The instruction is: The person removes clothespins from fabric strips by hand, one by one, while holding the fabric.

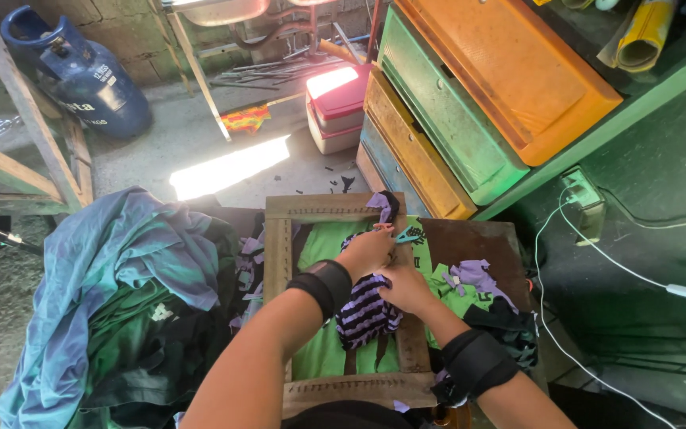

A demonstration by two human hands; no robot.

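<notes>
My right hand [408, 287] is closed on the bunched purple-and-black striped cloth [365, 311], fingers curled down into the top of the bundle. My left hand [367, 253] lies just beyond it, crossed over toward the right side, its fingers shut around the small teal-handled scissors [408, 235], whose blades I cannot make out clearly. The two hands touch at the knuckles. Each of my wrists carries a broad black band [323, 284].

The striped cloth sits inside the square wooden frame [278, 256], resting on the bright green fabric [321, 349] that fills the frame's opening and partly draped over the frame's right-hand bar. A strip of the same striped stuff runs up past my left hand to the frame's far rail.

To the right of the frame, on a dark brown board [470, 238], lie loose lilac cloth scraps [474, 275] and green offcuts, with a heap of black fabric near my right forearm. On my left a large pile of blue and dark green garments [121, 294] spreads over the concrete floor. Further off stand a blue gas cylinder [81, 75], a red-and-white cooler box [335, 107] and stacked orange and green wooden drawers [470, 103]. A white cable [621, 270] trails along the dark green wall at right.
</notes>
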